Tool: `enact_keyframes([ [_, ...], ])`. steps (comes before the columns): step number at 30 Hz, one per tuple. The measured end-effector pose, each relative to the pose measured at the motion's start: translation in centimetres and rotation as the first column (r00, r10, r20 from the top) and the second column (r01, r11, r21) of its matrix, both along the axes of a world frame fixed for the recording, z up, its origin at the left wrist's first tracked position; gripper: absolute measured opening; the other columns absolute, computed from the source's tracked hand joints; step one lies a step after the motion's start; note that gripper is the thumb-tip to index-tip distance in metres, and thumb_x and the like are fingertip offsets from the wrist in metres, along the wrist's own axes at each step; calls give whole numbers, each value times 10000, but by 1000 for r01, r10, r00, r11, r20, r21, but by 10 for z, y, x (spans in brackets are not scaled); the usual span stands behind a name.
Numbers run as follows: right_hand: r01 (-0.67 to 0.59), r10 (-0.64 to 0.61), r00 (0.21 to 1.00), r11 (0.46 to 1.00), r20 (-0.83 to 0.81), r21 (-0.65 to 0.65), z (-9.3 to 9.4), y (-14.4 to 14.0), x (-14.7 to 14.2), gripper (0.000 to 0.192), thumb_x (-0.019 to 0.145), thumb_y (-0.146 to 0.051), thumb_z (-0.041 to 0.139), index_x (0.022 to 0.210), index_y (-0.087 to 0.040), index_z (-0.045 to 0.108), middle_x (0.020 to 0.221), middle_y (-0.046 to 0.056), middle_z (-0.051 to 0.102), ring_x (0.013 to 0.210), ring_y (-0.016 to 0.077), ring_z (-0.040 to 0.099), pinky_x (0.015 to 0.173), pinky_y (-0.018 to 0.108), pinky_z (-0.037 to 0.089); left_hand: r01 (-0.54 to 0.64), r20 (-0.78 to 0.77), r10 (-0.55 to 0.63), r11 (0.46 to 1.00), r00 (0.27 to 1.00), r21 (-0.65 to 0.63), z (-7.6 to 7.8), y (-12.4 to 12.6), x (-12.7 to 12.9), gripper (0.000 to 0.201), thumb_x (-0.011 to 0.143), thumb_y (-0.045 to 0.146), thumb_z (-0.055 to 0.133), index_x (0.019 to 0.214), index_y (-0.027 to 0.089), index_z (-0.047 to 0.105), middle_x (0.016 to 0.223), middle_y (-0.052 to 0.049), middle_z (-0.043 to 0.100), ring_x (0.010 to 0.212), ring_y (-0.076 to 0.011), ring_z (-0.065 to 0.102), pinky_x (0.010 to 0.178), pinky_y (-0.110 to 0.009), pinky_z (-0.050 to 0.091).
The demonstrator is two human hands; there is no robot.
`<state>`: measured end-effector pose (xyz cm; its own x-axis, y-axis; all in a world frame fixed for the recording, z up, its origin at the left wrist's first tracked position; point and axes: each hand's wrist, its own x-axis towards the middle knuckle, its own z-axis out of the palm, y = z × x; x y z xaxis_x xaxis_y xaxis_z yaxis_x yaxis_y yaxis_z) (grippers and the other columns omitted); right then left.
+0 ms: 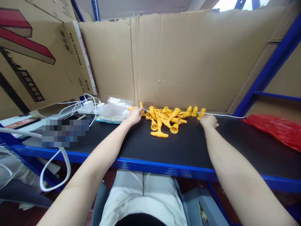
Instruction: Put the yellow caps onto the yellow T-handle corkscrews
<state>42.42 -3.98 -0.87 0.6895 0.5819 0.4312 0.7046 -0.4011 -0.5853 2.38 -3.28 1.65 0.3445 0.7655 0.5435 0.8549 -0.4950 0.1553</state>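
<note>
— Left hand [134,115]?
— Stretched out to the back edge of the black shelf top [183,147], fingers curled round one yellow plastic piece [140,108] at the left end of the heap of yellow trumpet-shaped parts [166,118]. Closed on it, as far as visible.
— Right hand [208,121]?
— Fisted at the right end of the same heap, just beside a yellow cone [201,113]. Knuckles up, fingers tucked under; cannot tell whether anything sits inside.
— Why bracketed like that?
— Probably to hem in the pile from both sides, with the cardboard wall [178,59] as a backstop against rolling off the rear edge.
— Orientation of the parts?
— Mixed. Nearest one, a T-handled piece [159,131], flat on the top, long axis roughly front to back, crossbar toward the front edge, flared end toward the heap. Others crosswise, bells toward every side.
— Elsewhere?
— Clear plastic bag [115,110] left of the heap near the back edge; white chargers and cables [88,106] toward the back left corner; red plastic bag [277,128] at the right edge.
</note>
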Motion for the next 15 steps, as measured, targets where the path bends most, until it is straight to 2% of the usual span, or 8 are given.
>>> enact_keyframes([
  [3,38,-41,999,993,-26,-114,5,-4,-6,282,836,-211,434,976,-131,665,1072,181,600,1078,324,536,889,509,395,18,6,-18,1000,1000,2,-5,6,-2,373,862,169,440,1218,169,554,1089,-115,562,1021,-230,563,890,-356,461],
  [8,-59,70,997,976,45,-211,7,-8,-13,263,800,-237,509,985,-237,696,1162,116,560,1150,297,468,976,534,313,123,97,-123,992,988,7,-17,18,-2,446,772,38,450,1186,158,563,1211,-112,472,1072,-213,537,955,-372,442],
  [11,-79,99,993,960,64,-267,6,-8,-12,307,779,-222,525,1038,-246,689,1204,129,528,1182,314,430,986,552,293,179,130,-180,984,975,17,-20,22,-2,526,699,-32,433,1177,149,559,1314,-111,395,1137,-207,506,997,-364,423],
  [15,-98,121,991,943,52,-319,4,-7,-10,376,782,-238,510,1131,-228,652,1246,159,498,1209,347,398,978,580,291,213,130,-215,977,968,32,-20,22,-2,587,658,-55,426,1196,149,539,1366,-105,365,1257,-223,414,1066,-363,365],
])
